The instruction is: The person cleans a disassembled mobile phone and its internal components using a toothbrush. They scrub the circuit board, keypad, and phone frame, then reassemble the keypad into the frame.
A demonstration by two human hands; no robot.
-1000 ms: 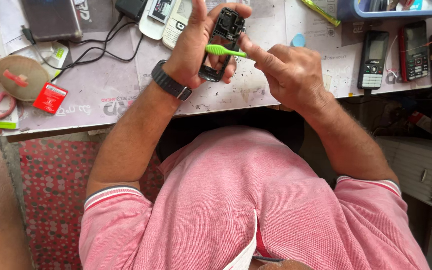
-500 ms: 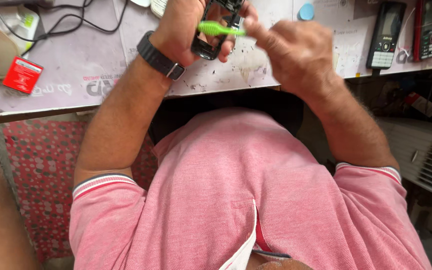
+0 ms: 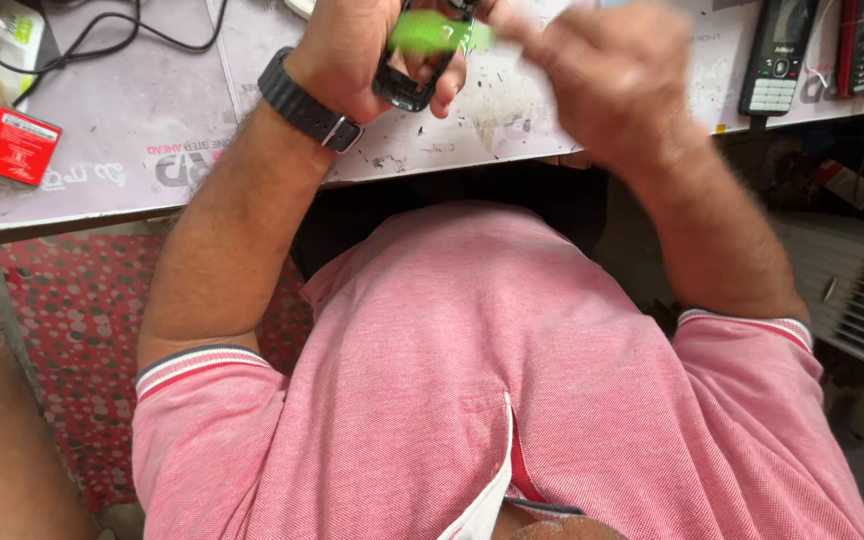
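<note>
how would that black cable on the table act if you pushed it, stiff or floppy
Probably floppy: the black cable lies in loose curves on the table. It looks thin, so likely light for its length. A push would probably bend or drag it, not roll it.

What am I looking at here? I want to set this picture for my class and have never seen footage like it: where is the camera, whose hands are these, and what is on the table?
The camera sits on a person's head and looks straight down, so you see their pink shirt and both forearms. The left hand, with a black watch on its wrist, grips a small black phone body. The right hand, blurred, holds a green tool against it. On the pale worktable lie a red packet, black cables and two keypad phones.
</note>
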